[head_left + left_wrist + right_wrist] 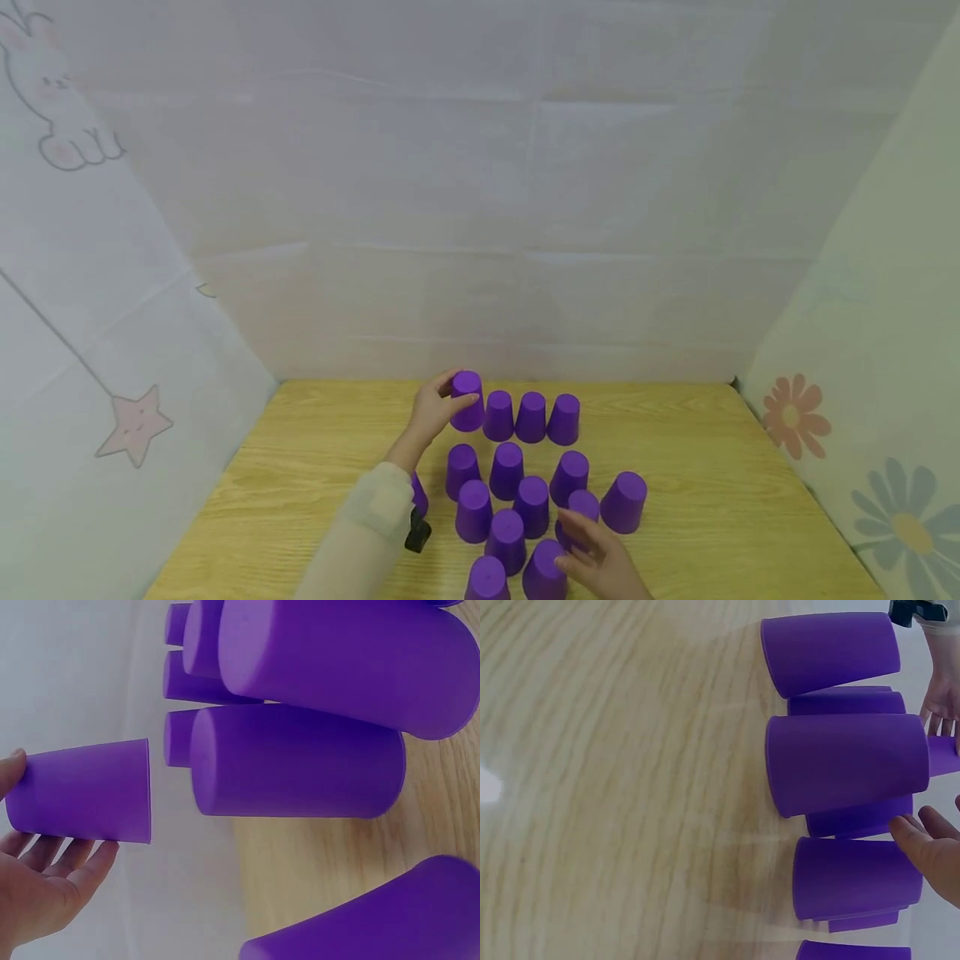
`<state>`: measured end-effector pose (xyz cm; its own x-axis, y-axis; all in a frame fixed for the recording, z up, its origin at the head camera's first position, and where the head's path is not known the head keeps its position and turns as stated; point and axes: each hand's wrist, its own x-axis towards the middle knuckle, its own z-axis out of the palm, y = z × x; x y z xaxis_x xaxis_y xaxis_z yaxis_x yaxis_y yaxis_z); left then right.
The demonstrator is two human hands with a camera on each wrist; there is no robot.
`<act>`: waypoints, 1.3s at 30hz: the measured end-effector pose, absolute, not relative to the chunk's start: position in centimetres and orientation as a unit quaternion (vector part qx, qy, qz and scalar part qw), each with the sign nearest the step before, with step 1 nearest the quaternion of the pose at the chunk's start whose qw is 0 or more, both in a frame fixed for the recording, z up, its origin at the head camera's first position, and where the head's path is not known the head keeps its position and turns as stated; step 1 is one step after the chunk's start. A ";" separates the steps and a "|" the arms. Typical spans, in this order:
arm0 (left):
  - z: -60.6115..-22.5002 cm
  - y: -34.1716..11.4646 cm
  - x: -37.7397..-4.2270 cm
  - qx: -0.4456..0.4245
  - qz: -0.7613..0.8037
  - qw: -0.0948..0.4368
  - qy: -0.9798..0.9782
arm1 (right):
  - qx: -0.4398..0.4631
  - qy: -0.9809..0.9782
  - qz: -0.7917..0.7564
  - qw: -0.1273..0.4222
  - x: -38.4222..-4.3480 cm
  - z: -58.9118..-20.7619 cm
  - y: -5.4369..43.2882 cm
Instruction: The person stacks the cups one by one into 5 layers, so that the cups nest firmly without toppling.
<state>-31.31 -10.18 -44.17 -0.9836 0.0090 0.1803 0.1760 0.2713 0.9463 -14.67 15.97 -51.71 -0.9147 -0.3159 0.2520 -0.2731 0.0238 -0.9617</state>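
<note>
Near, at 5 o'clock of the cups, the right hand is held with thumb and fingers parted, nothing gripped; contact can't be told. Far, at 11 o'clock, one cup is pinched by the left hand, thumb opposite fingers. Probably light, stiff, slightly slippery; best held gently mid-wall.

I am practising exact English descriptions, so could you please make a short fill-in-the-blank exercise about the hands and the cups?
1. The left hand holds a smooth, purple, tapered cup, narrow end up and wide end ____.
2. In the head view, ____ other purple tapered cups stand to its right in the back row.
3. The other hand, beside the front cups, is the ____ one.

Missing words: down; three; right.
</note>
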 end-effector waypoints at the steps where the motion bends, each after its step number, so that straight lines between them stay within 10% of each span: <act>1: -44.4 -10.1 -31.5 -0.056 -0.601 0.073 -0.794 | -0.208 0.719 -0.663 0.011 -14.7 -51.9 16.0; 26: -49.2 -10.5 -34.2 -0.005 -0.596 0.105 -0.796 | -0.145 0.731 -0.658 0.107 -14.3 -53.8 15.1; 39: -50.0 -10.6 -35.0 0.048 -0.587 0.080 -0.804 | -0.229 0.728 -0.645 0.037 -14.4 -55.8 15.5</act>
